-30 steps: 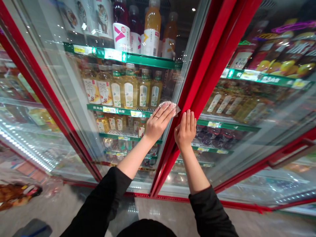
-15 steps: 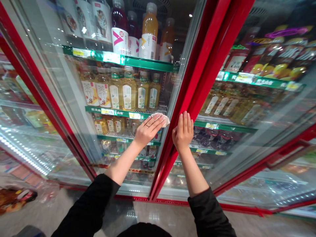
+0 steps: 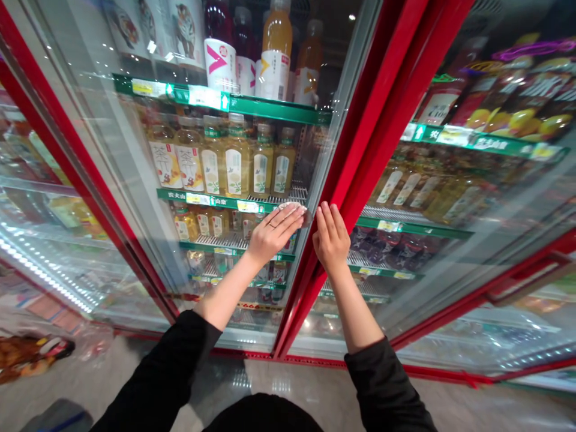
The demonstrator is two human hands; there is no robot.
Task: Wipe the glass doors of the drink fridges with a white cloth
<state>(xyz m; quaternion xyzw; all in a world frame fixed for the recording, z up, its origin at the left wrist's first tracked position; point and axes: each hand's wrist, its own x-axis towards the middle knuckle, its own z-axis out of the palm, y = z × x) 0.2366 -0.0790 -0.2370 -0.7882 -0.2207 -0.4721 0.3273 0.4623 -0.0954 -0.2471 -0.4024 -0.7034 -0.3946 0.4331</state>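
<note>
My left hand (image 3: 275, 233), a ring on one finger, lies flat against the glass door (image 3: 310, 162) of a drinks fridge. Beneath its fingers is a white cloth (image 3: 294, 206), mostly covered by the hand and pressed to the glass. My right hand (image 3: 332, 239) rests on the red door frame (image 3: 360, 144), its fingers straight and side by side, with nothing held. Behind the glass, near my left hand, stand bottles of pale yellow tea (image 3: 236, 159) on a green-edged shelf (image 3: 216, 201).
A second glass door (image 3: 432, 276) with bottled drinks behind it is on the right. More fridge shelves (image 3: 45, 192) show at the left. On the grey floor (image 3: 256, 384) at the lower left lie a brown plush-looking item (image 3: 27, 360) and clear plastic (image 3: 92, 342).
My right hand has tilted and shifted slightly left on the red frame. My left hand stays on the cloth in nearly the same spot, and less of the cloth shows. The view has shifted slightly.
</note>
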